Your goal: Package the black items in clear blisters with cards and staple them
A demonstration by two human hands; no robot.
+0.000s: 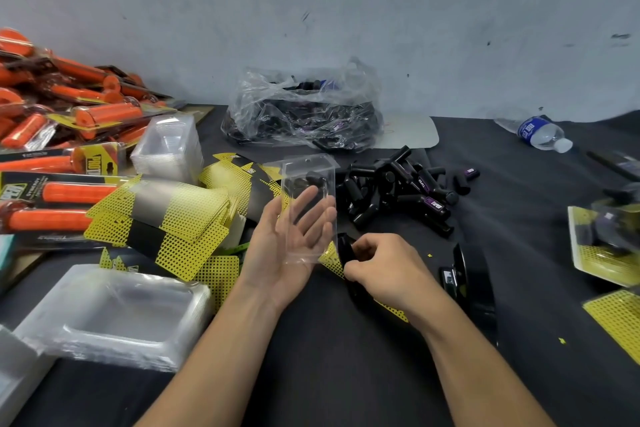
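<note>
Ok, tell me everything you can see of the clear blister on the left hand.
The clear blister is a see-through plastic shell, roughly rectangular, with a flat rim and a small hang hole at its far end. It lies lengthwise on the palm and straight fingers of the left hand, far end tilted up. Dark shapes show near that end; inside or behind it, I cannot tell.
</note>
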